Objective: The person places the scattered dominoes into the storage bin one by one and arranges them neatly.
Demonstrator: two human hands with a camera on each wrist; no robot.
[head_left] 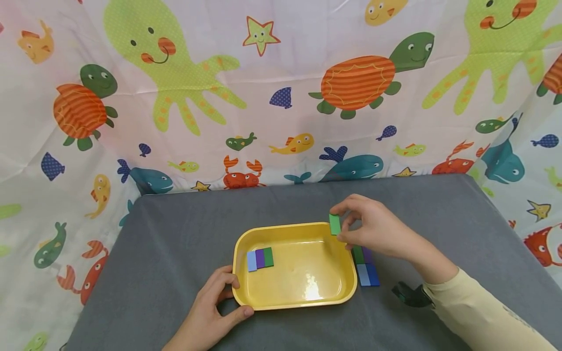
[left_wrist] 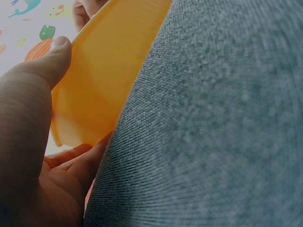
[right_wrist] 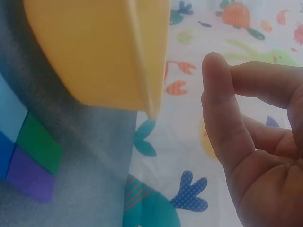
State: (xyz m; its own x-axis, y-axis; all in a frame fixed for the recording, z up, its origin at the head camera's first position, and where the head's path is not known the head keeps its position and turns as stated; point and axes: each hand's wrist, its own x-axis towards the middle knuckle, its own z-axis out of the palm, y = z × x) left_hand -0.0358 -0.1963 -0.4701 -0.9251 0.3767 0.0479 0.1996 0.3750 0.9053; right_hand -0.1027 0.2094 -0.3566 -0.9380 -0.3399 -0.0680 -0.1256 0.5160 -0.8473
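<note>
My right hand (head_left: 375, 228) pinches a light green rectangular tile (head_left: 335, 224) between thumb and fingers, above the far right corner of a yellow plastic tray (head_left: 303, 275). In the right wrist view the tile is hidden behind the fingers (right_wrist: 218, 80). My left hand (head_left: 212, 307) holds the tray's near left corner, thumb (left_wrist: 59, 52) along the near side and the other fingers at the left side. Inside the tray, toward its left, a light blue tile (head_left: 251, 261), a purple tile (head_left: 260, 259) and a dark green tile (head_left: 268, 257) lie side by side.
Right of the tray, a dark green tile (head_left: 358, 255), a purple tile (right_wrist: 32, 175), a light blue tile (head_left: 363, 275) and a blue tile (head_left: 372, 275) lie together on the grey cloth (head_left: 184, 229). A curtain with sea animals (head_left: 298, 112) hangs behind the table.
</note>
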